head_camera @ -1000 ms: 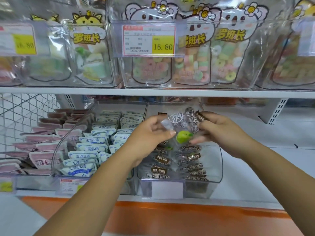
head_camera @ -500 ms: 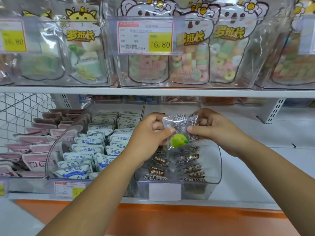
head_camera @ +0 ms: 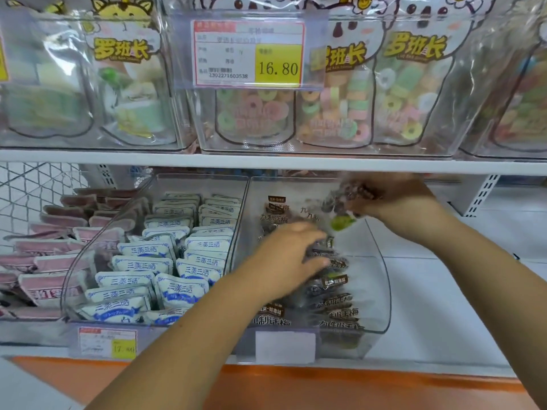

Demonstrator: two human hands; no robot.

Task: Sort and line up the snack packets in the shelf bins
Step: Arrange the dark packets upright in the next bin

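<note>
Above the back right corner of the clear bin (head_camera: 382, 291), the right hand (head_camera: 393, 196) pinches a clear snack packet (head_camera: 343, 216) with a green spot. Lower, the left hand (head_camera: 287, 258) lies over the dark packets (head_camera: 337, 306) inside that bin. The hand is blurred, so I cannot tell whether its fingers grasp anything.

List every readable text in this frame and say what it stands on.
"罗班长": candy bags, upper shelf.
"16.80": upper price tag.
"2302271603538": same tag.
"三蒸三晒": white-blue packets.
"九制话梅": brown packets.
Lower price tag and pink packets: too blurred to read.
</note>
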